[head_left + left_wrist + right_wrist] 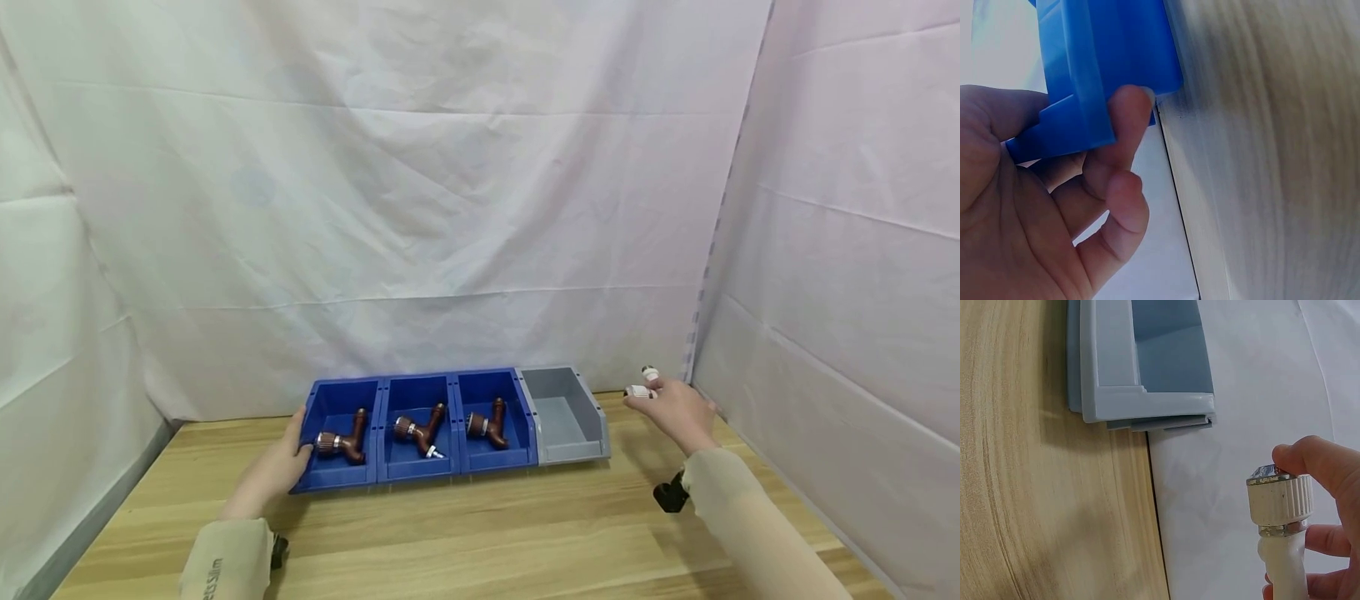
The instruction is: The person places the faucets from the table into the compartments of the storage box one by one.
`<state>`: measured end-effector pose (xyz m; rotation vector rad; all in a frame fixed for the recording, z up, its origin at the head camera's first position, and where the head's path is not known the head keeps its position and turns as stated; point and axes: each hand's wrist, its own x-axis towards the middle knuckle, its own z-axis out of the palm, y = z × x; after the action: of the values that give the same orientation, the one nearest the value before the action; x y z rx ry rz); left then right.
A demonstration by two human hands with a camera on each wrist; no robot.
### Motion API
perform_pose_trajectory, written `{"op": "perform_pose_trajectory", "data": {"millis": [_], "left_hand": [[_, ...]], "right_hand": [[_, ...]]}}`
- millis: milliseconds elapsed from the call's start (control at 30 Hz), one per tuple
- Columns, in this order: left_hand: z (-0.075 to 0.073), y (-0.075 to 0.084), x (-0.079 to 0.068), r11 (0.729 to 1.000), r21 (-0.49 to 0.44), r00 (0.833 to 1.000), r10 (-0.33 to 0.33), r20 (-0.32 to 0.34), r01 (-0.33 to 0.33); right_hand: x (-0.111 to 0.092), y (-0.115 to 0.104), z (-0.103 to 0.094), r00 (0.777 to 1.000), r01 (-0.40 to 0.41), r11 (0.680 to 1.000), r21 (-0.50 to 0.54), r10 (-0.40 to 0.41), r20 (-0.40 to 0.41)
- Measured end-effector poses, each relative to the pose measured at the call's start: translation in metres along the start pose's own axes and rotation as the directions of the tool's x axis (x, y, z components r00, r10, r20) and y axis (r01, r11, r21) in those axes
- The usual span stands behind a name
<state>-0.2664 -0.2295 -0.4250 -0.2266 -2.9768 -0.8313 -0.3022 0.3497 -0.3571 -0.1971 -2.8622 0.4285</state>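
Note:
In the head view my left hand grips the outer side wall of the leftmost blue bin. The left wrist view shows the thumb on one side of that blue wall and curled fingers on the other. Out to the right, beyond the grey bin, my right hand holds a white tap. Its thumb presses the ribbed knob end, with other fingers behind the body. Brown taps lie one per blue bin: left, middle with a metal nozzle, and right.
The joined bins stand in a row near the back of the wooden table. White cloth hangs behind them, with more cloth along the right side. The grey bin has nothing in it.

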Motion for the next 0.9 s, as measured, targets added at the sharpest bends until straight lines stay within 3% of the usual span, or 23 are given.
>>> {"op": "perform_pose_trajectory", "data": {"millis": [900], "left_hand": [[0.000,-0.004,0.001,1.000,0.011,1.000,0.000,-0.006,0.000]], "right_hand": [[0.001,-0.006,0.012,0.999,0.012,0.999,0.044,-0.010,-0.042]]}}
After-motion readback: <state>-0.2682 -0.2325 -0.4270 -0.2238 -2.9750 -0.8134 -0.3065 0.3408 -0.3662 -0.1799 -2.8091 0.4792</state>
